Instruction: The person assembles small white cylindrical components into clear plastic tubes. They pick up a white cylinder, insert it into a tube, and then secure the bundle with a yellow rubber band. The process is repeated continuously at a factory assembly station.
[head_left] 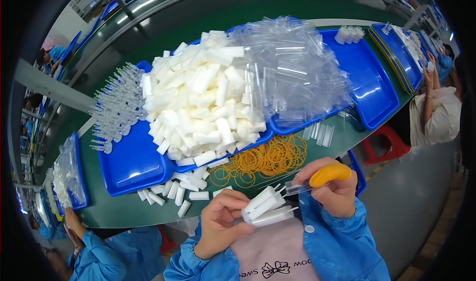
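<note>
My left hand (220, 221) grips a loose bundle (265, 207), right hand (333, 191) pinches a clear tube (297, 187) — one slack finger and the pieces spill.

The trays (131, 164) were glossy blue plastic. The white tubes (198, 97) looked matt and smooth, the caps (292, 68) clear, shiny plastic. The rubber bands (270, 157) were dull yellow. The tabletop (119, 211) was matt green. On the right hand (333, 192), a smooth orange rubber cot (329, 174) covered one finger. The sleeves (342, 246) were blue cloth.
</note>
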`<state>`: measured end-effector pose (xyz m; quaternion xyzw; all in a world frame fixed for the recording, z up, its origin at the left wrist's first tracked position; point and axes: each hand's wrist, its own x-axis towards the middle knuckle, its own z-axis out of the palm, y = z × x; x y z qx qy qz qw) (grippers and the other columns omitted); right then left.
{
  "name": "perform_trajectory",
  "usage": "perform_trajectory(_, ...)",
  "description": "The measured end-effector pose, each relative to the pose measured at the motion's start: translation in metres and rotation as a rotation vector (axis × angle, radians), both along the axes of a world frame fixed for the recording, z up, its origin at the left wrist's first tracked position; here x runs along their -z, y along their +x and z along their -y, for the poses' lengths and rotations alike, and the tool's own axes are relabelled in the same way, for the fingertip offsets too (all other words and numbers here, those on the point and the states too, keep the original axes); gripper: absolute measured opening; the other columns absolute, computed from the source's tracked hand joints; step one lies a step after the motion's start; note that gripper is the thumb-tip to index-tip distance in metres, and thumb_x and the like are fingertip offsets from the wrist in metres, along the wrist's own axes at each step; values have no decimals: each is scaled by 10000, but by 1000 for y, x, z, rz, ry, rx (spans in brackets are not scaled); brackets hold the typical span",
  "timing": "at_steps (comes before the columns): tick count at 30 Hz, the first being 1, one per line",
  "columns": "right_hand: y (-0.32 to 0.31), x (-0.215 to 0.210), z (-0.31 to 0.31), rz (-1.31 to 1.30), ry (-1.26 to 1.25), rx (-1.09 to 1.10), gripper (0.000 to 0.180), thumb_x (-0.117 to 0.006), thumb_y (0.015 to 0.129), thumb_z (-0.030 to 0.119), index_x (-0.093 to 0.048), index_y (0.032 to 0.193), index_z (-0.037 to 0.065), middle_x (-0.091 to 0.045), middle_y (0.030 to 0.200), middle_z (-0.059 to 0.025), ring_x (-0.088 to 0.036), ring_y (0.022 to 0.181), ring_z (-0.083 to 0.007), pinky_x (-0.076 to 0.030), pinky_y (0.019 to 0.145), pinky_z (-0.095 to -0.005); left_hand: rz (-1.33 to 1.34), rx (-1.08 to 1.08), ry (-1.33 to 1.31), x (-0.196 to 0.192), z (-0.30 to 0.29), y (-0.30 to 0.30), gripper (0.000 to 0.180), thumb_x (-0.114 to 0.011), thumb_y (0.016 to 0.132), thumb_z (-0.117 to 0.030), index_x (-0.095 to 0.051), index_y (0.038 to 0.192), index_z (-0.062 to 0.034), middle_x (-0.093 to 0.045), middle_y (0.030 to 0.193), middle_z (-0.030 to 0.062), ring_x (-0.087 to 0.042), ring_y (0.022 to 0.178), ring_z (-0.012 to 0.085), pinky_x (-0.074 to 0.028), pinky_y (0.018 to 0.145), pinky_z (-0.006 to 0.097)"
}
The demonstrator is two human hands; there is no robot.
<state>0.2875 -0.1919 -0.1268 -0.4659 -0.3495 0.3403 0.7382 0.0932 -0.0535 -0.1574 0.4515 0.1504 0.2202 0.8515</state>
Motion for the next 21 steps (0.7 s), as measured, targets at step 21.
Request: perform_trajectory(21, -12, -2, -2, -230, 3, -14, 434, -576, 778, -97, -483, 1201, -62, -563, 1109, -205, -588, 1042, -304, -464, 928, -411, -239, -32, 788, -28, 1, -2, 510, -775, 696, -31, -583, 1165, 26, -463, 1075, 119, -545, 868, 167, -476, 749, 294)
